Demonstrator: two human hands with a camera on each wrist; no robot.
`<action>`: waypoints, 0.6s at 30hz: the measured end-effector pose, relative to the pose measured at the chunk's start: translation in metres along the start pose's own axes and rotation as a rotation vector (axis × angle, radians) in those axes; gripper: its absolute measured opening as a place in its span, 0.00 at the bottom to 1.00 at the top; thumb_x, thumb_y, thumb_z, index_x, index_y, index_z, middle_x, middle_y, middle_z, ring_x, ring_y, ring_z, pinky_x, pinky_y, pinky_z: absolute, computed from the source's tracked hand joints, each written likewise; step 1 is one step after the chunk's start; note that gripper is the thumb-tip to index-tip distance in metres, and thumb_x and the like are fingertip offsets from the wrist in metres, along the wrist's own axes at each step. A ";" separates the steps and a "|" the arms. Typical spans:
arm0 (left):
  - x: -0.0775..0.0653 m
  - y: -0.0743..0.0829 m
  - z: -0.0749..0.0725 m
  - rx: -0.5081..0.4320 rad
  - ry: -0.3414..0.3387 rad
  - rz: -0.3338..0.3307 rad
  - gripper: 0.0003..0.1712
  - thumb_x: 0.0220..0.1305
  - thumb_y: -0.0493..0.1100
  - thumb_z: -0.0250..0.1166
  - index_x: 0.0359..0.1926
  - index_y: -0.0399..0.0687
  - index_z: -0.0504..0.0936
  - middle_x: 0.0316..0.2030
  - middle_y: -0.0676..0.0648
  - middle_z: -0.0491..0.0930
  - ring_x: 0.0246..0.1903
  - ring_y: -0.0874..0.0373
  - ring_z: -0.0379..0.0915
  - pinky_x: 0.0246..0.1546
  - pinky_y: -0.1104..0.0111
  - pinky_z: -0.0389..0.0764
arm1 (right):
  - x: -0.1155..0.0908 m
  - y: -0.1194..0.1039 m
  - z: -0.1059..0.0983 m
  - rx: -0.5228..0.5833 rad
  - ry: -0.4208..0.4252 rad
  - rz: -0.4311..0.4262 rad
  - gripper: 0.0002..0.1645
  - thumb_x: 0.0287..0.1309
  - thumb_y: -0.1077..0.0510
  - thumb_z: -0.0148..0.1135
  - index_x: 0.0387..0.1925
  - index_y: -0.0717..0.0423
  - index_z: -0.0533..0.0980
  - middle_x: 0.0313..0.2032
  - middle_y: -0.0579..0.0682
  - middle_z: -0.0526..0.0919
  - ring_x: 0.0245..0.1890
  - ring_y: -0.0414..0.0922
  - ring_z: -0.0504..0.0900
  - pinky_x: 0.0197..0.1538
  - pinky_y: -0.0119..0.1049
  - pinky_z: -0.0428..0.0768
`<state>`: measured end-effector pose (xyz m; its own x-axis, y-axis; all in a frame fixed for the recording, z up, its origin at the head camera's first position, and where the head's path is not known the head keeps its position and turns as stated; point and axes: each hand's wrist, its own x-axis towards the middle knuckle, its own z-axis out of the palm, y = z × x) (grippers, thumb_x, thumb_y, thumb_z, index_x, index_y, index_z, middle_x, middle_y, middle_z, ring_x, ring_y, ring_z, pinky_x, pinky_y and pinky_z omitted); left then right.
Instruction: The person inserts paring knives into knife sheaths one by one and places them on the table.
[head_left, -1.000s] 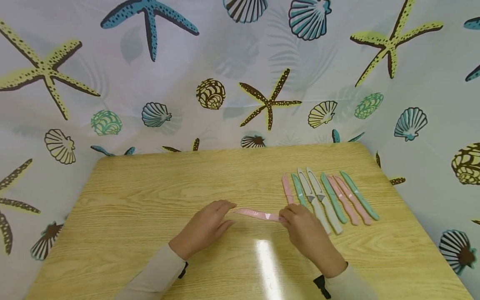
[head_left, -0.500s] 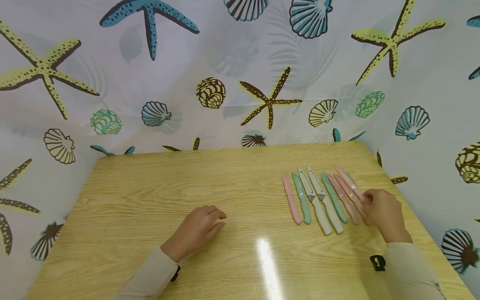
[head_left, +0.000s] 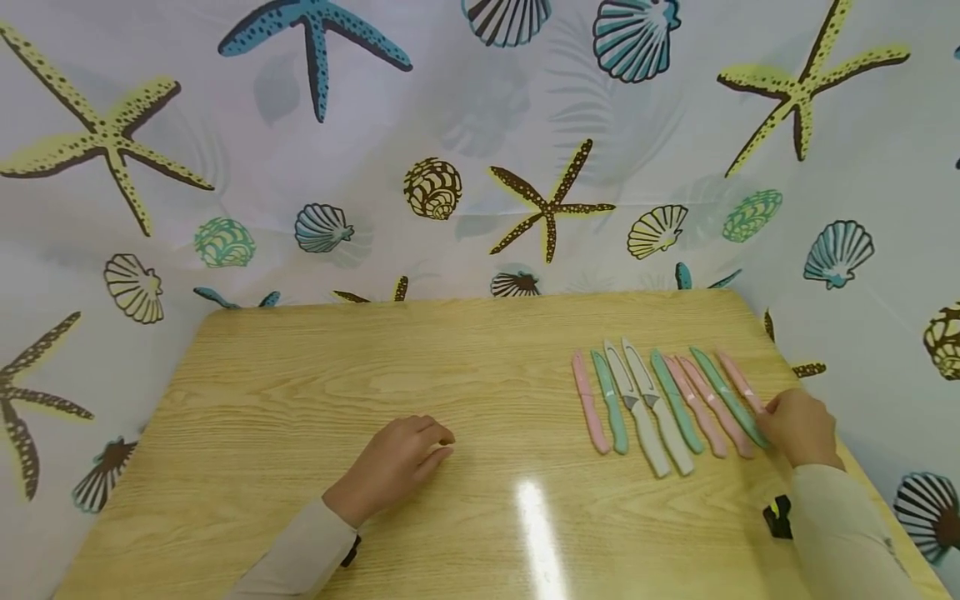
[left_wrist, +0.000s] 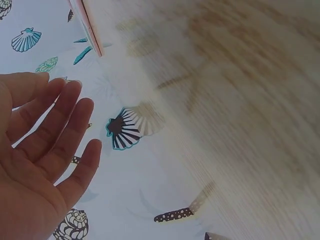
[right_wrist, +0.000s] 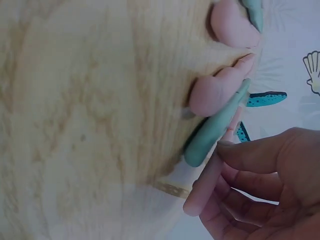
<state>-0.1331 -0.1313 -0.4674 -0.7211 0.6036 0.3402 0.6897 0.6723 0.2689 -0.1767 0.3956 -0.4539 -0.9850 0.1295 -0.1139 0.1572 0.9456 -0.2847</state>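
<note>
Pinched by its handle between the thumb and fingers of my right hand (head_left: 802, 427) is a pink knife (right_wrist: 204, 187), at the right end of a row of knives. In the head view its sheathed blade (head_left: 738, 375) points away from me, and the hand covers most of the handle. Just left of it lies a green knife (head_left: 723, 392), with a pink knife (head_left: 716, 408) beside that. My left hand (head_left: 397, 458) is over the middle of the table, fingers loosely bent, holding nothing; the left wrist view shows its bare palm (left_wrist: 35, 185).
The row continues leftward with two white-handled knives (head_left: 651, 433), green knives (head_left: 611, 404) and a pink knife (head_left: 590, 404) at its left end. They lie on a wooden table (head_left: 337, 367). A cloth (head_left: 465, 92) printed with shells and starfish hangs behind and at the sides.
My right hand has carried the pink knife from between both hands to the right end of the row, past the green knife. My left hand has let go and drawn back slightly left.
</note>
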 end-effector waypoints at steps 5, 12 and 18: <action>0.001 0.000 0.001 0.007 0.032 0.005 0.04 0.60 0.42 0.64 0.36 0.50 0.83 0.33 0.57 0.78 0.30 0.66 0.71 0.33 0.71 0.75 | 0.000 0.003 0.004 -0.006 0.023 -0.018 0.15 0.54 0.62 0.55 0.30 0.77 0.75 0.27 0.68 0.78 0.27 0.62 0.76 0.30 0.55 0.75; 0.001 0.001 0.000 -0.001 0.045 0.008 0.02 0.60 0.42 0.64 0.34 0.52 0.83 0.31 0.58 0.78 0.30 0.67 0.71 0.33 0.70 0.75 | 0.001 0.009 0.009 0.039 0.063 0.013 0.16 0.56 0.62 0.57 0.34 0.77 0.75 0.31 0.69 0.78 0.32 0.67 0.74 0.35 0.58 0.73; 0.000 0.001 0.003 -0.013 0.040 0.006 0.03 0.60 0.41 0.64 0.33 0.50 0.83 0.31 0.58 0.79 0.31 0.67 0.72 0.34 0.68 0.76 | 0.003 0.011 0.014 0.032 0.071 0.002 0.16 0.57 0.62 0.56 0.35 0.77 0.75 0.32 0.70 0.78 0.32 0.67 0.74 0.35 0.59 0.73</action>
